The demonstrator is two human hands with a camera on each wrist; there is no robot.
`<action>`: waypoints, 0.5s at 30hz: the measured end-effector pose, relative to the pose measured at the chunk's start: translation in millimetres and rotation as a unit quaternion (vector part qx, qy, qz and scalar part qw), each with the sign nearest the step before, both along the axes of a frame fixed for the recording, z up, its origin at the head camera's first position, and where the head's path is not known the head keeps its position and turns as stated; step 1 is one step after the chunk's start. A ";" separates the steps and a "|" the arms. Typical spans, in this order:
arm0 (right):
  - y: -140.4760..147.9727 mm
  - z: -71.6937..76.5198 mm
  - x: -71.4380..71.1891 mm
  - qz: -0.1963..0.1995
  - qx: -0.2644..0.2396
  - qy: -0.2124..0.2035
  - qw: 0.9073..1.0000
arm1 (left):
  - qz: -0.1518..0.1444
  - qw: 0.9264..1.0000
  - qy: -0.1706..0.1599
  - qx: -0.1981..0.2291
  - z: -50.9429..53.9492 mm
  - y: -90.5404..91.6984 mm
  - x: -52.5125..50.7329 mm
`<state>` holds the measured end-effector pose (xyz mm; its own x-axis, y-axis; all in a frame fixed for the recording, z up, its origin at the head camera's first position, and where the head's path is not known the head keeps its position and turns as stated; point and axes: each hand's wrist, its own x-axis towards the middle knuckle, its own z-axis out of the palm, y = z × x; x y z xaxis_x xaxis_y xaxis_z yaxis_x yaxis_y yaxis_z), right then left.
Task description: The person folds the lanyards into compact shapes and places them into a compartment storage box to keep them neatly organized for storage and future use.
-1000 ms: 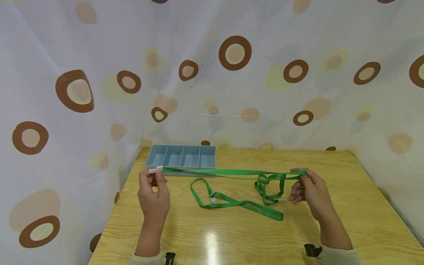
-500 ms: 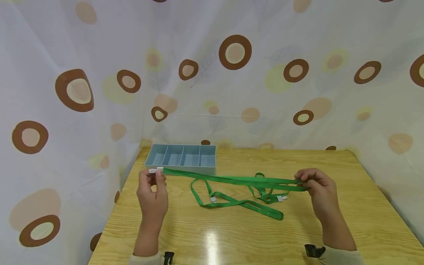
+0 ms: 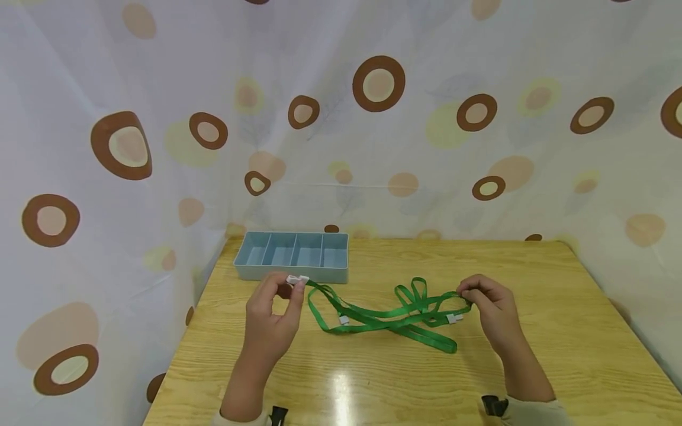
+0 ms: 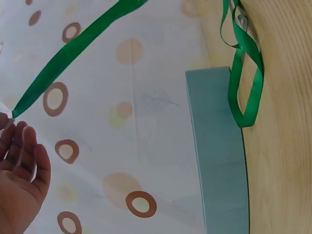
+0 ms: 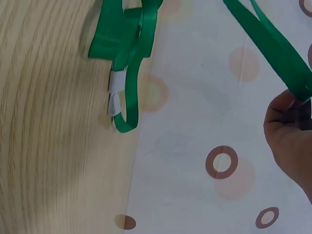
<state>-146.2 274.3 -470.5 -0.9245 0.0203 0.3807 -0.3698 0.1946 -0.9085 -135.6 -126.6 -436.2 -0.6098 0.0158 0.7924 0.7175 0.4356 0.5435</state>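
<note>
In the head view my left hand (image 3: 272, 319) pinches the white clip (image 3: 297, 280) of a green lanyard between thumb and forefinger. My right hand (image 3: 495, 313) pinches the loop end of the same lanyard, and the strap (image 3: 373, 313) sags between them. Under it on the table lie a second green lanyard (image 3: 426, 338) with a white clip (image 3: 344, 320) and a bunched third one (image 3: 420, 289) with its clip (image 3: 454, 318). The left wrist view shows the held strap (image 4: 63, 58) running up from my fingers; in the right wrist view it meets my right hand (image 5: 292, 141).
A blue-grey tray (image 3: 295, 273) with several compartments stands at the back left of the wooden table (image 3: 405, 384), behind my left hand. A patterned curtain (image 3: 330, 148) hangs behind the table and along its sides.
My left hand has moved right with the clip, and my right hand is slightly further left than half a second ago. The strap, stretched nearly straight before, now hangs slack over the other lanyards.
</note>
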 end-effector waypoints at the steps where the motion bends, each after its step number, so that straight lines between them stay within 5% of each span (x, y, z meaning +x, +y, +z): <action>1: -4.4 0.8 -0.2 -0.001 0.007 0.014 1.000 | -0.009 1.000 -0.006 -0.008 2.5 1.9 0.3; 7: -31.4 11.5 -0.8 0.001 0.082 0.077 0.994 | -0.046 0.998 -0.031 -0.037 18.2 11.8 -0.3; 15: -95.8 28.4 29.6 0.140 0.088 0.116 0.979 | -0.090 0.995 -0.026 -0.045 31.2 30.1 13.4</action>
